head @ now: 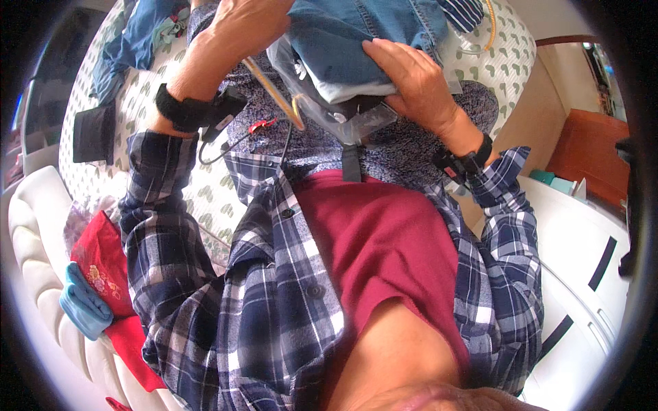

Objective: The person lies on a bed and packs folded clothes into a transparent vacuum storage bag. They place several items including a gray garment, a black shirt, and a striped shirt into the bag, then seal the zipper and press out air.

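Note:
Before me, on my lap, a folded blue denim garment [339, 56] lies on a clear plastic bag [354, 128]. A pale fold shows along the garment's near edge, with dark material beneath. My right hand [416, 82] holds that edge, fingers spread over the denim and thumb low by the bag. At the top edge of the view is my left hand [252, 23], beside the denim; its fingers are cut off or hidden. Below it a yellowish translucent tube-like strip [272, 90] slants down along the bag's left side.
I sit on a bed with a leaf-patterned cover [205, 190]. Blue clothing [133, 46] and a black folded cloth [94, 134] lie to the left. Red fabric [103, 257] and a light-blue roll [85, 303] rest by the padded headboard [41, 205]. A white cabinet [570, 257] stands right.

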The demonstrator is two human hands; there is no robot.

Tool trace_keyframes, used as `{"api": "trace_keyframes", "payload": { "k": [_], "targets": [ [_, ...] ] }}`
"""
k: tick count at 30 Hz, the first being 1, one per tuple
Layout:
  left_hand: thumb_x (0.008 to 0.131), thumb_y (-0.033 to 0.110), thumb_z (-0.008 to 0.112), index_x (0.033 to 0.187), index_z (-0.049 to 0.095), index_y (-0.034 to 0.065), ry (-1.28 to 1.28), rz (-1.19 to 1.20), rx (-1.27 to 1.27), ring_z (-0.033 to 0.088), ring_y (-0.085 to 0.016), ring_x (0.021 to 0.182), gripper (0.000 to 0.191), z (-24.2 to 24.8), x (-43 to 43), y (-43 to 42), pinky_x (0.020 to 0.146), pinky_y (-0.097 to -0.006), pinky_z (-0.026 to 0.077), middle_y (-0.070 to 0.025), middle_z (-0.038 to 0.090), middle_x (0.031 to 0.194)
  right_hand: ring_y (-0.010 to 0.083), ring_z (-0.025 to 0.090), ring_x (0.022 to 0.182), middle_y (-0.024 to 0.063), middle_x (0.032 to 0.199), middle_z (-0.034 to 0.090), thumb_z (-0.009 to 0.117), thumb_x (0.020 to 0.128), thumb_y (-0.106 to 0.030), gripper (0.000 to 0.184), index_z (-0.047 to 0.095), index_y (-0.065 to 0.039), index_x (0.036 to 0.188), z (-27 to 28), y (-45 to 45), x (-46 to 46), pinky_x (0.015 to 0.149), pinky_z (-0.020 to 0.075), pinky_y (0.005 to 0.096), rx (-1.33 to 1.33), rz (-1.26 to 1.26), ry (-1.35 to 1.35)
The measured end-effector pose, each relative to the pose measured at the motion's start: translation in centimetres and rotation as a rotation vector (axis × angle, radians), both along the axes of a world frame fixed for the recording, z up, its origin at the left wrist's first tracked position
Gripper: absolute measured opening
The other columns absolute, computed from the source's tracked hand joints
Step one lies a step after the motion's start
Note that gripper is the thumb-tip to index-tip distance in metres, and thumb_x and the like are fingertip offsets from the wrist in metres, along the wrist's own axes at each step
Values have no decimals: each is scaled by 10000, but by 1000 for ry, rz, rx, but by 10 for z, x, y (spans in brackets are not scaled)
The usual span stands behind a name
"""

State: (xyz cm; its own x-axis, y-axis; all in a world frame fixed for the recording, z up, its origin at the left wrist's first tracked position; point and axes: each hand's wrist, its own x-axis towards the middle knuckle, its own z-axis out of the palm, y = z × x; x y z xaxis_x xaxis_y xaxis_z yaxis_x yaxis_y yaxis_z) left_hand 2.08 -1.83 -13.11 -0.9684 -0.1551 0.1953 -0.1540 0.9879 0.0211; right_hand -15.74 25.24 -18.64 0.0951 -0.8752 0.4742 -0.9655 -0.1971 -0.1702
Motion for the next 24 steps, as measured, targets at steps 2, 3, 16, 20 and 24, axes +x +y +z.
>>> {"api": "trace_keyframes", "payload": {
  "k": [2,3,16,20,24],
  "targets": [
    [759,154,681,847,691,77,-35,-104,-37,578,-338,990,117,6,13,-5,842,-476,460,-114,625,922,342,672,1135,110,1355,646,756,677,-85,844,527,-172,1485,4,-11,-6,972,564,431,38,-12,-95],
    [773,159,669,914,706,76,-85,-49,-84,584,-335,1032,167,7,17,-1,880,-480,459,-121,639,969,348,680,1119,107,1339,659,738,701,-87,806,533,-175,1476,6,-14,-10,959,573,433,51,-20,-141],
    [744,95,661,889,690,42,-206,-447,78,595,-294,980,157,49,37,47,980,-425,453,-112,586,863,369,622,1214,189,1314,645,675,842,-198,593,565,-120,1419,8,-48,-42,1043,497,449,220,28,-411],
    [741,39,645,949,664,14,-252,-422,284,639,-348,978,210,46,41,74,884,-447,529,-156,649,933,367,620,1146,204,1185,631,717,814,-122,546,595,-33,1339,21,-58,-41,983,493,401,231,135,-532],
    [763,15,662,915,705,30,-362,-375,122,645,-325,1027,158,37,40,93,856,-416,560,-143,665,976,380,602,1186,217,1234,616,711,840,-171,584,564,-23,1386,31,-59,-27,1015,477,421,384,16,-543]
  ]
}}
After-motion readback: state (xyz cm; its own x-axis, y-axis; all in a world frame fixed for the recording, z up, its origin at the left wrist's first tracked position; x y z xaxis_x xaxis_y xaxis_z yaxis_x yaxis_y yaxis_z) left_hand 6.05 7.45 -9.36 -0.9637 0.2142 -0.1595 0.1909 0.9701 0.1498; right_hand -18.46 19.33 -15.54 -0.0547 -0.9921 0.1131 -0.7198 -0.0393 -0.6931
